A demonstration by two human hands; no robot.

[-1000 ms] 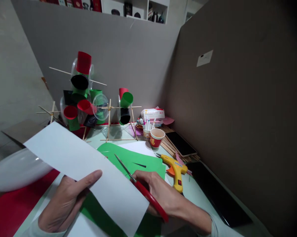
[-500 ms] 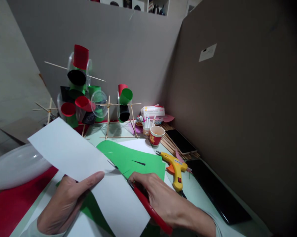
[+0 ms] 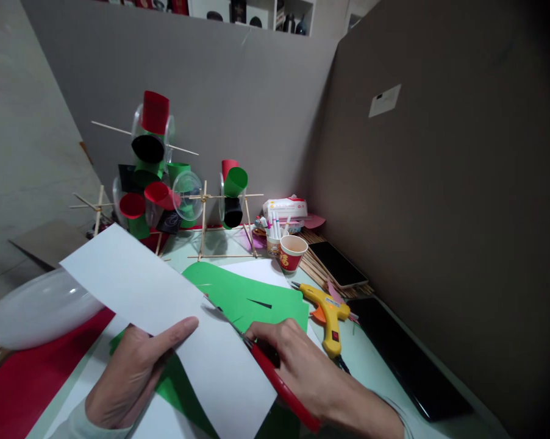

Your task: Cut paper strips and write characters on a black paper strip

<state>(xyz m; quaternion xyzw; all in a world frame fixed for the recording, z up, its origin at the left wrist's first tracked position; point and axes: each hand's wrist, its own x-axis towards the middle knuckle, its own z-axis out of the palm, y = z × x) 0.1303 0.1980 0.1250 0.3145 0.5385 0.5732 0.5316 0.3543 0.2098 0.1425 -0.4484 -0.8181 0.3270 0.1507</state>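
Observation:
A long white sheet of paper (image 3: 133, 280) slants across the front of the table, pinched in my left hand (image 3: 142, 360) with the thumb on top and the fingers beneath. My right hand (image 3: 302, 366) grips red-handled scissors (image 3: 284, 390). Their blades lie along the paper's right edge, the tip near its middle; whether they are parted I cannot tell. Under the white paper lies green paper (image 3: 261, 296) with a small dark slit-like mark. More white and green sheets show below my left hand.
A yellow glue gun (image 3: 327, 314) and a red paper cup (image 3: 292, 253) stand right of the green paper. Phone (image 3: 339, 263) and a long black object (image 3: 407, 360) lie farther right. Stick frames (image 3: 204, 225) with coloured paper tubes (image 3: 156, 113) stand behind; a white balloon-like object (image 3: 37, 311) is left.
The whole view has shifted slightly, moving the scene a little right and down. Both hands keep their hold on the paper and scissors; the cutting position looks nearly the same.

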